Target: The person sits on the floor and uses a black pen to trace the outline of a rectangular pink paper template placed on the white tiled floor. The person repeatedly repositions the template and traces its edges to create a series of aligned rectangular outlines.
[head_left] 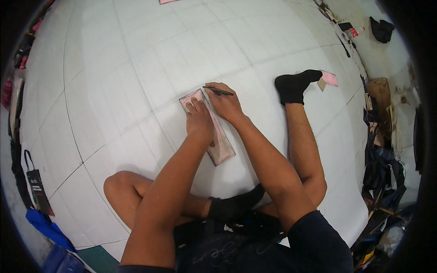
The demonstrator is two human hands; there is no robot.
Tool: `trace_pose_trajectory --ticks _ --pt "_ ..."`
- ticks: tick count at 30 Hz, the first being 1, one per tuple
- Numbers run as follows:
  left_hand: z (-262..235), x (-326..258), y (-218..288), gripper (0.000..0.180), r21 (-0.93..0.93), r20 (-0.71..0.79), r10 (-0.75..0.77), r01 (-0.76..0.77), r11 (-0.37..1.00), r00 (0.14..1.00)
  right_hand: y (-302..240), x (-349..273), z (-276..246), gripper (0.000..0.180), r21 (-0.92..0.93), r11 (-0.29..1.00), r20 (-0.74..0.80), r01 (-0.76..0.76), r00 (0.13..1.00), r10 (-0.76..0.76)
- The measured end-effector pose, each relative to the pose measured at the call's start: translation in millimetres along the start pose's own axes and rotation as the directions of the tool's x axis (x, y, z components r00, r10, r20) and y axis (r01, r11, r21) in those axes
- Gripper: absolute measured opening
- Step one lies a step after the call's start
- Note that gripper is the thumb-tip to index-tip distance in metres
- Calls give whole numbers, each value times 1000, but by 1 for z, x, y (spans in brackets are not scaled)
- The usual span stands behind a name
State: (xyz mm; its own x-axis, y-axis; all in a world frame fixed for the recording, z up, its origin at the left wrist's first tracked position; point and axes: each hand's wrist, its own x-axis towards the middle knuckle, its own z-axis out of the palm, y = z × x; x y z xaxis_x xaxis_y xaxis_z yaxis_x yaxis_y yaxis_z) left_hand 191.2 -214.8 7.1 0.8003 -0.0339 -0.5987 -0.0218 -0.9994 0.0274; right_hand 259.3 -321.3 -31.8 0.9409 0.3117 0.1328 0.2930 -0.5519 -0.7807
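Left hand (199, 120), fingers spread, pressing pink strip (223, 146); long axis running far-left to near-right. Right hand (226, 103) pinching black pen (220, 91), tip sitting beside far-right corner.

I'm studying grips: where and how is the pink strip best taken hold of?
Probably across its near end, pinching both long edges from the near side: the pink strip lies flat and narrow, that end uncovered, while the left hand rests farther up and the right hand holds a black pen by the far end.
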Motion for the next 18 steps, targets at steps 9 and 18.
trace_pose_trajectory --ticks 9,18 --pt "-5 -2 2 156 59 22 10 -11 998 1000 1 -2 1 26 10 1000 45 -13 999 13" --pt "-4 -5 0 156 12 -28 -5 5 1000 1000 -1 -96 -61 18 -175 931 332 319 910 -249"
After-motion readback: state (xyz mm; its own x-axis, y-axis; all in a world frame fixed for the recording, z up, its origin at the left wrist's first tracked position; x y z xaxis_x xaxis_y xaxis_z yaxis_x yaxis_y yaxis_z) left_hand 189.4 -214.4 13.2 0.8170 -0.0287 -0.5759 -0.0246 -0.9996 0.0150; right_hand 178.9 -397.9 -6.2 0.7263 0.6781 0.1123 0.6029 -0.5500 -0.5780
